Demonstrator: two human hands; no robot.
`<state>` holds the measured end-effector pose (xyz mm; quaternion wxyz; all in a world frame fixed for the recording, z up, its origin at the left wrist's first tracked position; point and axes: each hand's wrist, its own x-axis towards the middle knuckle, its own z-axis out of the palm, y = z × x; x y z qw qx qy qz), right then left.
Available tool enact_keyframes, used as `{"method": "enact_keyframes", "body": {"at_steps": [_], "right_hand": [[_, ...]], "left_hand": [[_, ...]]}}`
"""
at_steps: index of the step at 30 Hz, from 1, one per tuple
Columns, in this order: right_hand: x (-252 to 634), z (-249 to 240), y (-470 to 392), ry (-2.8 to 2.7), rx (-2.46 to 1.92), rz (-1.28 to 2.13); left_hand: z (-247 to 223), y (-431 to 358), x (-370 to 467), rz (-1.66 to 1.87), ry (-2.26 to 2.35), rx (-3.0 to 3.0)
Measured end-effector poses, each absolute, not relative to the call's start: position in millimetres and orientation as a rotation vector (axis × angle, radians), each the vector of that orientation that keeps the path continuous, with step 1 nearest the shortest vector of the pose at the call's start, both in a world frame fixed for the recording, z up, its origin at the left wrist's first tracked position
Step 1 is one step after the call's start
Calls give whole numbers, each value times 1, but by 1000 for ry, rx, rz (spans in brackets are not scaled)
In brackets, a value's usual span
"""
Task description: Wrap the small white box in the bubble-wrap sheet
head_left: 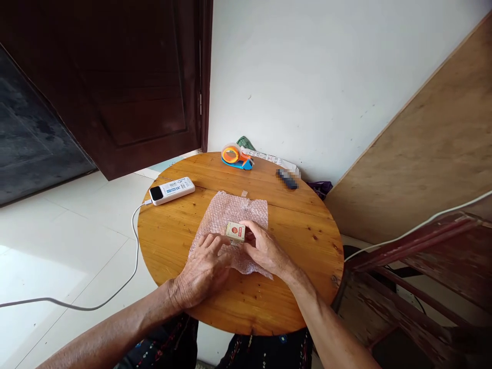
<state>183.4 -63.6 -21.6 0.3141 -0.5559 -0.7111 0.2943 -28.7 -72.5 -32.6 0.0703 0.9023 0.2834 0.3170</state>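
A small pale box (236, 231) with a red round mark is over a sheet of pinkish bubble wrap (219, 212), which lies on the round wooden table. My right hand (265, 247) grips the box from its right side, thumb and fingers round its edge. On the left, my left hand (206, 264) is bent over the near left part of the wrap, its fingertips close to the box's lower left corner. What the left fingers hold, if anything, is hidden.
On the wooden table (165, 236) stand an orange and blue tape dispenser (237, 156) at the back, a white device (172, 190) with a cable at the left, and a blurred dark object (287, 179) at the back right. A wall rises behind.
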Motion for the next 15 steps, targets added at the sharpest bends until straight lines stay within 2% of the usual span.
{"method": "enact_keyframes", "body": {"at_steps": [4,8,12,15], "right_hand": [[184,-22,-62,-1845,-1423,861],[192,-18,-59,-1767,-1297,1101],[217,-8,-60,-1699,-1198,1280],[229,0,-63,-1685,-1179,1289]], "left_hand": [[-20,-62,-27,930,855,2638],[-7,-40,-19,883,855,2499],[-7,-24,-8,887,883,2334],[-12,-20,-3,948,920,2257]]}}
